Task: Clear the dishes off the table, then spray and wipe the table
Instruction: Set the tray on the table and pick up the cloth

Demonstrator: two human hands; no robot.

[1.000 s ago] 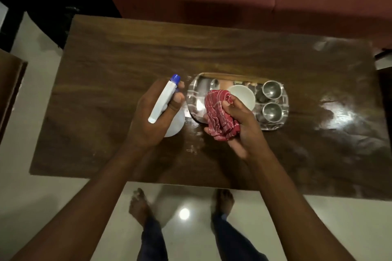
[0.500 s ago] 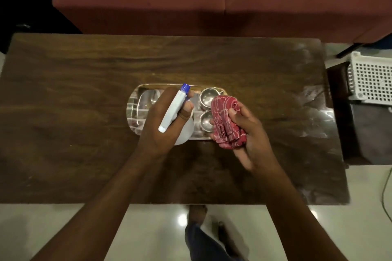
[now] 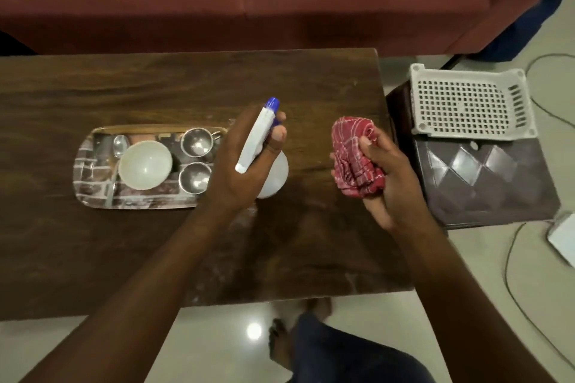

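Hands: both swung right since half a second back, left hand [image 3: 236,171] now off the right end of the tray [image 3: 93,171], right hand [image 3: 389,171] out by the right edge of the table [image 3: 311,78].
table: dark wood, not yet cleared. Spraying now would mean wetting around a loaded tray, then wiping the same patch twice.
tray: left of centre, carrying all the dishes. Easy to clip with the left forearm on any sweep across.
basket [image 3: 466,102]: white, perched on the dark stool [image 3: 485,177] just right of the table. Looks like the drop-off, but out of play with both hands full.
spray bottle [image 3: 256,137]: grasped in the left hand, fingers wrapped round the neck, blue nozzle aimed far, hanging just right of the tray. One careless squeeze and mist drifts onto the dishes.
cloth [image 3: 351,158]: red check, bunched tight in the clenched right hand above the table's right end.
bowl [image 3: 144,165]: white, mid-tray. Likely to slide if the tray gets lifted one-handed.
cups [image 3: 196,141]: two steel ones at the tray's right end, nearest the nozzle and wrist. First to catch spray or a knock.
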